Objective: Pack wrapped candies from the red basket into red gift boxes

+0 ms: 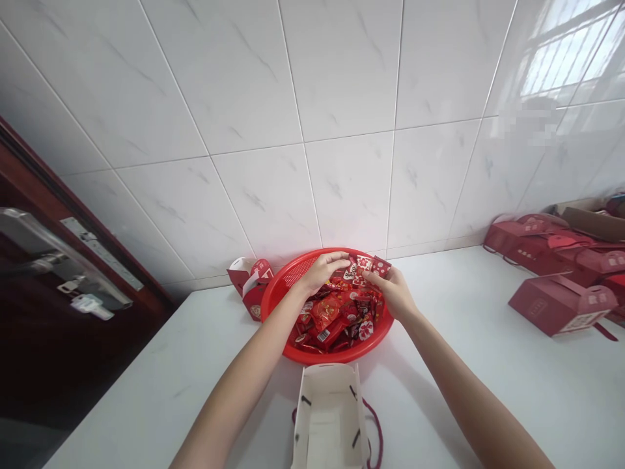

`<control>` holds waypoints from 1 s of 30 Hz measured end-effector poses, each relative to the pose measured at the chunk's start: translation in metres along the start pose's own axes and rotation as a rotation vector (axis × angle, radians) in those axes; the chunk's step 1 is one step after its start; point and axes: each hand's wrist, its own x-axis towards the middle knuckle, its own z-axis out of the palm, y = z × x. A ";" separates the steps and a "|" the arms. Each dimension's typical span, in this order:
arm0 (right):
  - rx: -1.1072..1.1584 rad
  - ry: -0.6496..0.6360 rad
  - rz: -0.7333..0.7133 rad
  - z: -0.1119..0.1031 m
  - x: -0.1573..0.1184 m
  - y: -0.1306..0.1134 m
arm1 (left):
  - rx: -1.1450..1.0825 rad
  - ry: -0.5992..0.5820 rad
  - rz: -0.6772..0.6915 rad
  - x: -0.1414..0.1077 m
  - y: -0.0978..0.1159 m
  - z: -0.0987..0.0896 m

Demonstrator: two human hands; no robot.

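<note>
A red plastic basket [270, 305] holds a heap of red-wrapped packets [328, 311], apparently sweets. Above its far right side, my right hand [394, 294] pinches several small red and white patterned packets [364, 267], its thumb across their front. My left hand [323, 272] reaches over the basket from the left, its fingertips at the left edge of those packets; its thumb is hidden. In front of the basket, nearest me, lies an opened carton [325, 417] with a white inside, bare but for dark cord ends, and a dark red cord handle [375, 423] beside it.
An opened red gift box [251, 286] stands against the basket's left side. Several closed red boxes [537, 241] are grouped at the right, one box [561, 305] in front. A tiled wall [346, 182] borders the white tabletop [195, 365]; a dark door [43, 312] is at left.
</note>
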 end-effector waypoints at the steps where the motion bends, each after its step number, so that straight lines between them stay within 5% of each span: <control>1: -0.006 0.004 0.000 0.000 0.000 0.000 | 0.011 -0.007 0.009 -0.001 0.000 0.001; 12: -0.028 -0.010 0.025 -0.001 -0.001 0.000 | 0.131 -0.021 0.060 0.002 -0.011 -0.002; 17: 0.041 0.094 -0.045 -0.003 0.002 0.003 | 0.299 -0.018 0.015 0.009 -0.025 -0.011; 30: 0.113 0.270 -0.158 -0.010 0.012 0.015 | 0.870 -0.375 0.032 0.024 -0.050 0.035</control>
